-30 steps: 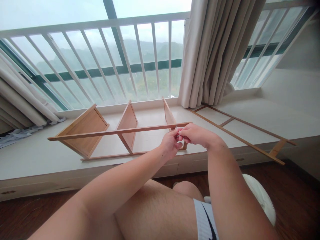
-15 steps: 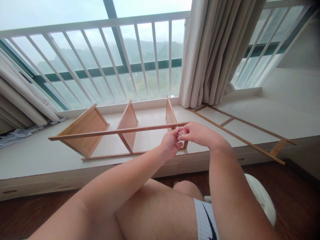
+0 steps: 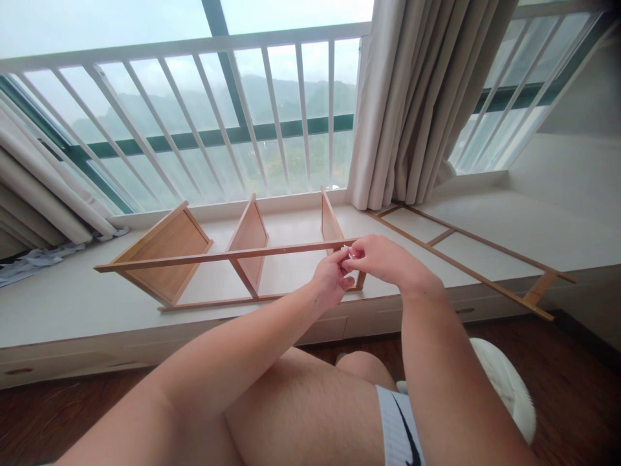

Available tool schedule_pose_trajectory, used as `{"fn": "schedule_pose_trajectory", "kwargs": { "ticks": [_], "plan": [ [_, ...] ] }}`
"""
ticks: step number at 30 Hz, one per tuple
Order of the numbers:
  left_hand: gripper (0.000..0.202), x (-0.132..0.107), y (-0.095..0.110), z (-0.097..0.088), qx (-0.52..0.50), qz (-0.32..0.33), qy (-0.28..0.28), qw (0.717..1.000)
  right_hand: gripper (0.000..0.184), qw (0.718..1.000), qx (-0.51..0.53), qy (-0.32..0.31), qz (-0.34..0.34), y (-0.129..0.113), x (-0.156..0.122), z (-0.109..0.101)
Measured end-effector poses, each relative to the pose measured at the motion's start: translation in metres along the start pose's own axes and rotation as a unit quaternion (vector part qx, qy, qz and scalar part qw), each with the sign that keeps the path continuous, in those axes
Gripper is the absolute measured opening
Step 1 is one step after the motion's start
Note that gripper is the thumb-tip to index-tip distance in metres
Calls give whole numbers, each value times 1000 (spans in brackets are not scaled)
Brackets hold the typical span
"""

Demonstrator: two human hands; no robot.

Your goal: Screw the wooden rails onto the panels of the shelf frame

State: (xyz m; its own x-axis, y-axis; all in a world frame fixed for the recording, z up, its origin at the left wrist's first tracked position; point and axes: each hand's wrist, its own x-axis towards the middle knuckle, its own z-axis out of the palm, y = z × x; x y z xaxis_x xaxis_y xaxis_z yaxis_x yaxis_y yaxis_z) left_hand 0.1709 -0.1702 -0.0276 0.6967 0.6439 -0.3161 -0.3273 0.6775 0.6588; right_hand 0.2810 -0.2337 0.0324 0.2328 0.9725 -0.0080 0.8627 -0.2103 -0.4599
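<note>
A wooden shelf frame (image 3: 194, 260) lies on its side on the white window sill, with several shelf boards standing between its rails. At its right end both my hands meet beside the upper rail. My left hand (image 3: 330, 279) is closed, thumb and fingertips pinching at a small metal hex key (image 3: 346, 249). My right hand (image 3: 381, 259) is closed on the same key from the right, its fingers covering most of it. Whether a screw sits under the key's tip is hidden by my fingers.
To the right, a ladder-like wooden side frame (image 3: 441, 238) lies across the sill (image 3: 58, 310), its end jutting past the front edge. Curtains (image 3: 412, 97) and a window railing (image 3: 184, 45) stand behind. A white rounded object (image 3: 504, 388) is on the floor at right.
My right hand has shifted slightly left toward my left fingers, and the hex key shows less between them. The shelf frame has stayed in place.
</note>
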Motion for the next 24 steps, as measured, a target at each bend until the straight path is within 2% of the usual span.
{"fn": "schedule_pose_trajectory", "kwargs": {
  "ticks": [7, 17, 24],
  "plan": [
    [11, 2, -1, -3, -8, 14, -14, 1000, 37, 1000, 21, -14, -10, 1, 0, 0],
    [11, 2, 0, -1, -17, 7, 6, 1000, 26, 988, 134, -75, 7, 3, -2, -6],
    [17, 3, -2, -5, 37, 3, -22, 999, 27, 972, 192, -138, 17, 6, 1, 0]
  ]
}}
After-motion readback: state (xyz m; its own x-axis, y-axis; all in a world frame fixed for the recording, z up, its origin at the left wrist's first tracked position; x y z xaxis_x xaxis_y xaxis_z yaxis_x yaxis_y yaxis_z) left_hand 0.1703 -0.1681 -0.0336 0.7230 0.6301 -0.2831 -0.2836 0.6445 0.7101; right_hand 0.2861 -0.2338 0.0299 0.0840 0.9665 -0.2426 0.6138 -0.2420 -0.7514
